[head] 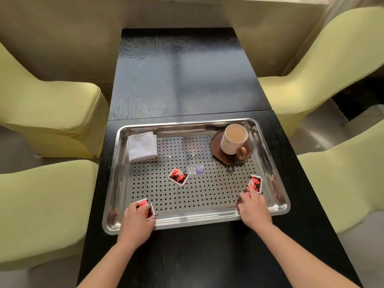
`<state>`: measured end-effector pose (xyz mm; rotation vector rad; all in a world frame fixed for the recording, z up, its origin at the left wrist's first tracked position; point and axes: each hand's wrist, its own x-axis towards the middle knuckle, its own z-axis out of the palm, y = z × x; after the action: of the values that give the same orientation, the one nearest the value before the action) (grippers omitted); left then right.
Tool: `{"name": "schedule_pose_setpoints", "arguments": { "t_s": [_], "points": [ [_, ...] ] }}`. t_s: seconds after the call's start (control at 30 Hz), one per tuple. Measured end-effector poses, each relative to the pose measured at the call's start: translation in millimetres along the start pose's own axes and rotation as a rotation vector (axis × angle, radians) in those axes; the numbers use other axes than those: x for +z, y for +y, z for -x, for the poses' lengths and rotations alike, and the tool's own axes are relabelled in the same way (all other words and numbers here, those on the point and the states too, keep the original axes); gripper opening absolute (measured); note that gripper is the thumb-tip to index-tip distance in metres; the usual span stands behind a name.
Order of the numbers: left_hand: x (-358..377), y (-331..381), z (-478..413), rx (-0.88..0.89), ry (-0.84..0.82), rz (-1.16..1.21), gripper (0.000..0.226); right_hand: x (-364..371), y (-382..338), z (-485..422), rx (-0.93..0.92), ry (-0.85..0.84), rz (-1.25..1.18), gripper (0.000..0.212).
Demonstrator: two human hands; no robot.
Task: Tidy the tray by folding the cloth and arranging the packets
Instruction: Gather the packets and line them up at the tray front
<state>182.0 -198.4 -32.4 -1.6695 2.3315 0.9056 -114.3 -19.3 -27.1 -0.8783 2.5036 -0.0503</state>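
Head view: red-and-black square packet [150,213] clasped in left hand [135,219]; second such packet [256,182] pinned under right hand's [254,212] straight fingertip. Skidding beyond that fingertip is risked: no grip.

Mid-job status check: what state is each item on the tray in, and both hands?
cloth, folded, in tray far-left corner.
mug, upright, full, on coaster.
middle red packet, lying flat, loose.
blue packet, flat, beside it.
left red packet, gripped by left hand.
right red packet, flat, right hand fingertips touching it.
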Motion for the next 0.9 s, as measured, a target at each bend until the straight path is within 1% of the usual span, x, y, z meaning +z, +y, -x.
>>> {"name": "schedule_pose_setpoints", "arguments": {
  "t_s": [0.17, 0.3, 0.37, 0.43, 0.53, 0.63, 0.7, 0.77, 0.9],
  "points": [
    [12, 18, 0, 0.047, -0.027, 0.036, 0.052, 17, -33, 12, -0.245, -0.076, -0.010, 0.025],
    [18, 25, -1, 0.096, -0.064, 0.043, 0.053, 26, -52, 13, -0.351, -0.157, -0.022, 0.026],
    [17, 24, -1, 0.107, -0.073, 0.054, 0.054, 25, -54, 10, -0.356, -0.139, -0.058, 0.030],
    [14, 19, -1, 0.103, -0.061, 0.079, 0.054, 21, -51, 7, -0.337, -0.073, -0.117, 0.037],
    [11, 12, -1, 0.059, -0.021, 0.118, 0.056, 15, -41, -4, -0.250, 0.002, -0.147, 0.046],
    [12, 15, -5, 0.024, -0.010, 0.153, 0.059, 13, -39, -18, -0.136, -0.006, -0.127, 0.050],
    [13, 22, -8, 0.026, -0.011, 0.167, 0.058, 15, -47, -23, -0.119, -0.025, -0.096, 0.049],
    [16, 31, -10, 0.064, -0.016, 0.156, 0.058, 18, -58, -23, -0.162, -0.029, -0.053, 0.046],
    [21, 39, -7, 0.115, -0.064, 0.138, 0.056, 33, -78, -13, -0.338, -0.083, 0.073, 0.042]
  ]
}}
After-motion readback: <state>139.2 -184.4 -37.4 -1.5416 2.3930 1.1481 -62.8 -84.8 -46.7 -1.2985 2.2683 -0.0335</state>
